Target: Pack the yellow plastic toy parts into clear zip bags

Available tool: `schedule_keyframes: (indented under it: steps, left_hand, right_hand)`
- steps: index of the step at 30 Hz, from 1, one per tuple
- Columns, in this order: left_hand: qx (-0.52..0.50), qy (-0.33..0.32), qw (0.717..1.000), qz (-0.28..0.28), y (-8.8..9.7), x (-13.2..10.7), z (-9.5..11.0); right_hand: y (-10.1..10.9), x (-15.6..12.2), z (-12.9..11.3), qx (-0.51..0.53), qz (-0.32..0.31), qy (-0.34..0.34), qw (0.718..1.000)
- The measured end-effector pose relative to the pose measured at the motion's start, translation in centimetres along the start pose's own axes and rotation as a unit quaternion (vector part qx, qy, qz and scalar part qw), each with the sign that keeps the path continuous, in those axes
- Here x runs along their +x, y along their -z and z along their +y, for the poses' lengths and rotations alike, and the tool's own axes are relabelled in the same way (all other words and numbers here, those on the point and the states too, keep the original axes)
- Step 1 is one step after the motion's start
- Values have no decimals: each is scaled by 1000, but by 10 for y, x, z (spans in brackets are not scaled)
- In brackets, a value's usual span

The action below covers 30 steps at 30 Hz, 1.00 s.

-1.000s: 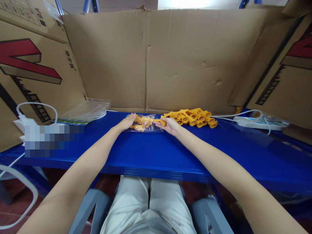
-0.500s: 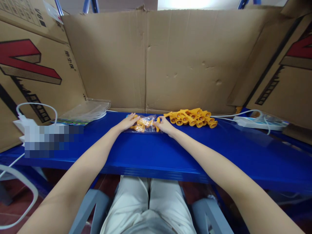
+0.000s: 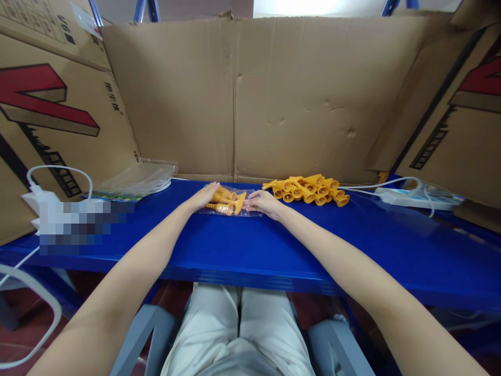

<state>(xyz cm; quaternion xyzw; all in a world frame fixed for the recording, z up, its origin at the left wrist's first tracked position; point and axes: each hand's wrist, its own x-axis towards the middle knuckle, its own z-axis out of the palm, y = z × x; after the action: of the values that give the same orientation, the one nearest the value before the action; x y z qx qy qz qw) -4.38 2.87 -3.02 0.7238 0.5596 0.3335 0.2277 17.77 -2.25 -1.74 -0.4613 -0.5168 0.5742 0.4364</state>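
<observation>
A clear plastic bag (image 3: 253, 213) lies flat on the blue table, with several yellow plastic pieces (image 3: 224, 209) inside. They look like small horns with flared ends. One piece (image 3: 239, 203) stands crosswise near the bag's right side. My left hand (image 3: 203, 197) grips the bag's left end, its fingers curled over the plastic and the pieces there. At the bag's right end my right hand (image 3: 266, 203) is closed on the plastic, its fingertips close to the crosswise piece. Whether those fingertips are inside the bag I cannot tell.
To the right of my hands lies a pile of yellow flared pieces (image 3: 309, 189). Flat clear bags (image 3: 144, 175) are stacked at the back left. Cardboard panels (image 3: 305, 99) wall the blue table (image 3: 242, 245). A white power strip (image 3: 418, 198) and cables lie at the right.
The crosswise yellow piece, which my right fingers held at the bag's right end, has moved left, further into the bag. My right hand now holds the plastic; the left has barely moved.
</observation>
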Motion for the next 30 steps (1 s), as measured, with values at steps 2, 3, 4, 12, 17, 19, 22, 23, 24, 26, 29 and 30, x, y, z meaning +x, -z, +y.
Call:
schedule_keyframes:
  steps: [2,3,4,12,17,19,22,23,24,26,29,30]
  left_hand:
    - [-121,10,992,-20,-1,1,-2]
    - [-167,14,986,-26,-1,2,-3]
    - [-194,16,980,-26,-1,2,-4]
    - [-129,24,988,76,0,12,-16]
    - [-104,31,991,77,-2,15,-20]
    - [-85,30,992,84,-2,16,-21]
    - [-49,32,994,96,-1,16,-21]
    - [-37,35,994,99,0,16,-21]
    - [-25,39,994,103,1,15,-20]
    - [-1,47,993,112,2,14,-19]
    - [32,68,990,122,4,11,-16]
    - [42,76,988,124,5,10,-15]
  right_hand:
    - [0,0,2,4,-17,0,1000]
    - [0,0,3,2,-24,2,1000]
    - [0,0,3,-1,-29,4,1000]
    - [2,4,8,-50,-46,17,998]
    - [5,5,5,-99,-55,41,993]
    - [10,6,-3,-115,-49,61,990]
    - [23,10,-22,-177,-1,105,979]
    - [29,13,-29,-222,25,123,967]
    - [35,15,-35,-282,58,141,947]
    - [45,20,-45,-433,112,185,875]
    - [57,24,-53,-649,168,203,714]
    - [59,25,-54,-699,177,192,666]
